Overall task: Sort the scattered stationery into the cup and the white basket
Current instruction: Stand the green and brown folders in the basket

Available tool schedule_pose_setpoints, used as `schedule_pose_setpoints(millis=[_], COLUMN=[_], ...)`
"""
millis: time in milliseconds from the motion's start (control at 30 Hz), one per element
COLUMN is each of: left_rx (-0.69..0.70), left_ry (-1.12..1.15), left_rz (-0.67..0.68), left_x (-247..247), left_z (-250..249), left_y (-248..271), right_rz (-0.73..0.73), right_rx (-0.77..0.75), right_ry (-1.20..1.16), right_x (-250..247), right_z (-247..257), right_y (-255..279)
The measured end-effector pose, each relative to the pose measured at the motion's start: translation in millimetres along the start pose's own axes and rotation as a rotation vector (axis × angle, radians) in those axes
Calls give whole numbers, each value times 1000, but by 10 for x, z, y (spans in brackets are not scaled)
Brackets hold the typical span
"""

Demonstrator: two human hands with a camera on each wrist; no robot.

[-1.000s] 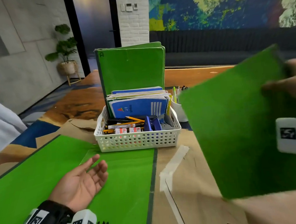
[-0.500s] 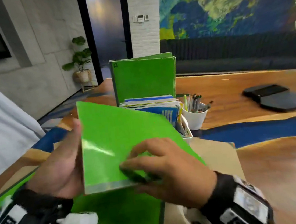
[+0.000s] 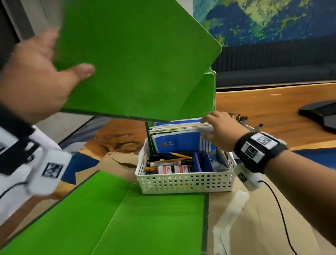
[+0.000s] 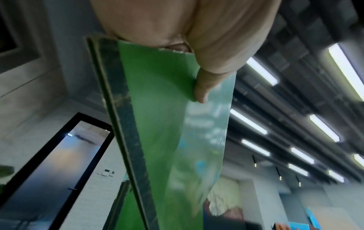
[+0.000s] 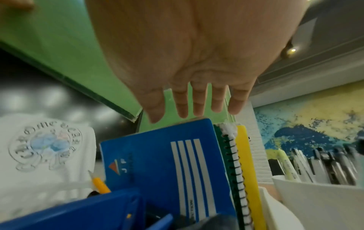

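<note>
My left hand point(image 3: 69, 63) grips a large green book point(image 3: 134, 47) by its edge, thumb on the cover point(image 4: 201, 93), and holds it tilted in the air above the white basket point(image 3: 186, 187). The basket holds upright blue notebooks point(image 3: 177, 143), a tall green folder point(image 3: 201, 99), pencils and small boxes. My right hand point(image 3: 212, 125) reaches over the notebooks' top edges; its fingers point(image 5: 197, 107) are straight and hold nothing. The blue notebook point(image 5: 157, 163) stands right below them. The white cup point(image 5: 325, 207), full of pens point(image 5: 319, 163), sits just right of the basket, mostly hidden behind my right wrist in the head view.
Two green folders point(image 3: 111, 226) lie flat on brown paper in front of the basket. Strips of white tape point(image 3: 230, 214) cross the paper at the right. A black object point(image 3: 332, 118) rests on the wooden table at the far right. A person in a white shirt point(image 5: 49, 147) stands at the left.
Half a second ago both hands held the green book low in front of the basket. My right hand has let go and moved to the notebooks; my left hand has raised the book.
</note>
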State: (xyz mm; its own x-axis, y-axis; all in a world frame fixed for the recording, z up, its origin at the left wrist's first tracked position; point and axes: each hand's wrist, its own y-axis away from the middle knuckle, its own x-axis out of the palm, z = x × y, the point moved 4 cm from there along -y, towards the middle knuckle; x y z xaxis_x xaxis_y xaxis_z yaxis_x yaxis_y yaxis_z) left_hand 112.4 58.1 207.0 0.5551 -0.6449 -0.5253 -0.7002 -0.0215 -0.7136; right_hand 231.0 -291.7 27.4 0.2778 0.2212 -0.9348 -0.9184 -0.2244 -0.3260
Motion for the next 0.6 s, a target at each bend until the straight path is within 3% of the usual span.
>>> schedule_pose_setpoints(millis=[67,200,400,600], left_rx=[71,139,181,268], left_ry=[97,-17,-93,-407], left_rz=[71,187,287,669], left_x=[199,506,756,1551], left_z=[-171,-233,-246,-234], left_y=[-172,-417,-742,-914], right_rz=[115,288,370,416], right_rx=[18,154,145,81], right_ry=[64,65,161,178], right_x=[94,205,278,288], right_z=[96,13,41,55], right_y=[-149,-367,-393,-406])
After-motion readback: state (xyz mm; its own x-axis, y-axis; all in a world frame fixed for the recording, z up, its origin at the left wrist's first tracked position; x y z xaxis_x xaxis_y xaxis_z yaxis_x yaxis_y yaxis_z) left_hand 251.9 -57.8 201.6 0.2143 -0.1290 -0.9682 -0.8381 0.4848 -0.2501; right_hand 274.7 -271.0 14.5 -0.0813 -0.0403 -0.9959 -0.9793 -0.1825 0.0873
